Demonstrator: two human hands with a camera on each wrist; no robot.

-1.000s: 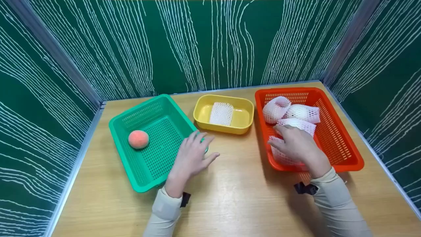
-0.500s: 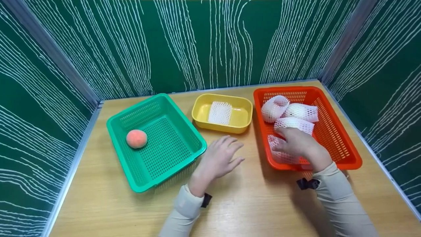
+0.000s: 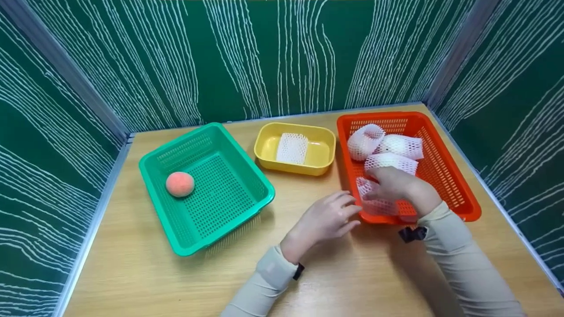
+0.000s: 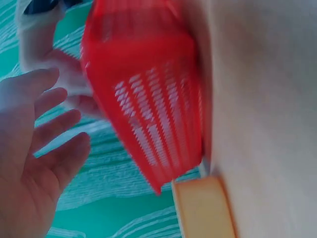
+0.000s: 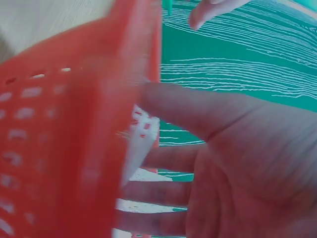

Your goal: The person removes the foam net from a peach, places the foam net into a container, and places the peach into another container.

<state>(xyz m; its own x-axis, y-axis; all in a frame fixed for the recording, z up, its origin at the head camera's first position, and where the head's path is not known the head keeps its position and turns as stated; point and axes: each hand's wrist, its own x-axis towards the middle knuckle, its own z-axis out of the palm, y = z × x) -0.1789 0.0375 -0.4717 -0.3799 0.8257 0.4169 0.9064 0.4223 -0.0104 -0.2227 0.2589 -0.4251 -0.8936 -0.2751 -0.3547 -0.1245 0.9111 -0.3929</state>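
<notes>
In the head view my left hand (image 3: 325, 221) is over the table at the near left corner of the red basket (image 3: 454, 176), its fingers spread and holding nothing. My right hand (image 3: 396, 187) reaches down into that basket, fingers extended beside a white foam fruit net (image 3: 380, 208) at the near end; whether they touch it is hard to tell. Several more white foam nets (image 3: 391, 162) lie farther back, with round pale things inside some. In the right wrist view the thumb (image 5: 183, 106) and fingers are apart, their tips partly hidden by the basket's rim.
A green basket (image 3: 264, 196) on the left holds one fuzzy peach-coloured ball (image 3: 180, 184). Between the baskets, toward the back, stands a yellow tub (image 3: 324, 152) with a flat white foam net (image 3: 292, 148) in it. Green walls with white lines enclose the wooden table (image 3: 176, 281).
My left hand has moved right, from the green basket's edge across the table to the red basket. The right hand has stayed in the red basket, dipping slightly lower.
</notes>
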